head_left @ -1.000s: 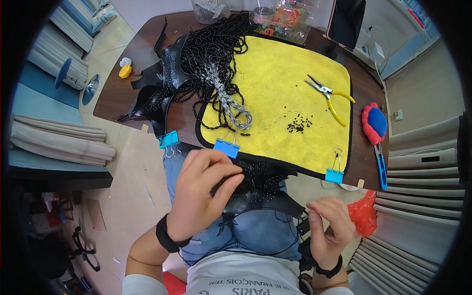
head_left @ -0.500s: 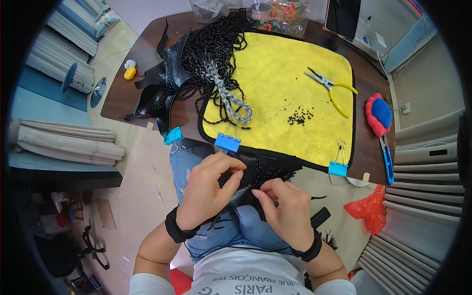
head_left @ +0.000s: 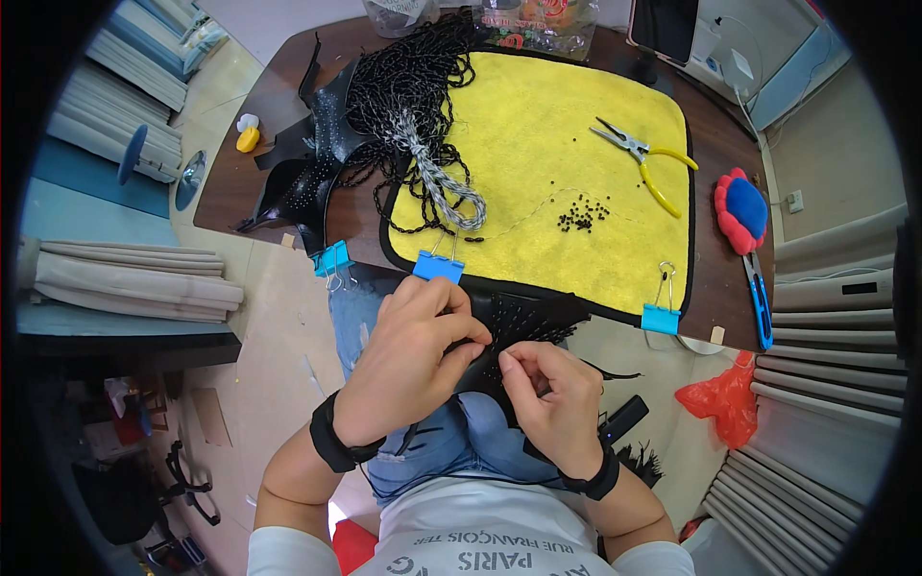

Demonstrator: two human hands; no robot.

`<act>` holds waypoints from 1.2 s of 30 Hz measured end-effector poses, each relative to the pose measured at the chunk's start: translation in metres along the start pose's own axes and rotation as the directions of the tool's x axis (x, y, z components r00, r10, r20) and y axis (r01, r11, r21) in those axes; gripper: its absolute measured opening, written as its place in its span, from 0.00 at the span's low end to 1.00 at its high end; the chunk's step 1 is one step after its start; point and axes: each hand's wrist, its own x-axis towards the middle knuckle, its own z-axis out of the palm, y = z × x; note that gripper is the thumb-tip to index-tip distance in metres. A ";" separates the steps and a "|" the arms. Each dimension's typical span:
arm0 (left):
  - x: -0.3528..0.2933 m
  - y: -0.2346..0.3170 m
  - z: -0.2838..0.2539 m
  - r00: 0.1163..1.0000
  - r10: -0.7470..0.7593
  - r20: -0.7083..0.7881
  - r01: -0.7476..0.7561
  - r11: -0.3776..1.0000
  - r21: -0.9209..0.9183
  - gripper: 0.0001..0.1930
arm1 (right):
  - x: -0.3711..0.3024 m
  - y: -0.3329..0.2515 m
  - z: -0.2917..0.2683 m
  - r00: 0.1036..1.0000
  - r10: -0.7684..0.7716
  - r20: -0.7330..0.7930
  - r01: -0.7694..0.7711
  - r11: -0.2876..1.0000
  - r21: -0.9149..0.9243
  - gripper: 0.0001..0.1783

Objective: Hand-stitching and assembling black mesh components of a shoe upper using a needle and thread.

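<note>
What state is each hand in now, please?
Left hand: pinched closed; anything held too small to see.
Right hand: pinched closed; anything held cannot be told.

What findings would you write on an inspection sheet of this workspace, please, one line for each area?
Surface: brown table with a yellow cloth on it.
Job's things: black studded piece over the lap; loose black beads on the cloth.
Clutter: open pliers on the cloth; grey cord bundle at its left.
Hands: left hand and right hand pinching, apart, above the black piece; anything held is too small to tell.
Cables: thin cable beside a white adapter, upper right.
Surroundings: red bag and pale curtains, right.
</note>
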 end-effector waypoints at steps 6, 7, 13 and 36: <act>-0.005 0.004 0.002 0.999 -0.024 0.030 0.023 0.999 0.031 0.06 | 0.001 0.001 -0.001 0.999 -0.030 0.012 0.030 0.999 0.014 0.02; -0.005 0.004 0.004 0.999 -0.022 0.029 0.022 1.000 0.020 0.05 | 0.002 0.001 0.000 0.999 -0.031 0.013 0.031 0.999 0.015 0.02; -0.002 0.005 0.011 0.998 -0.057 0.030 0.057 0.998 0.008 0.07 | 0.001 0.004 -0.001 1.000 -0.011 -0.013 0.012 0.997 0.081 0.02; -0.021 -0.002 0.024 0.988 -0.086 -0.125 0.081 0.996 -0.041 0.11 | 0.018 -0.006 -0.036 0.953 -0.291 0.081 0.300 0.945 -0.131 0.02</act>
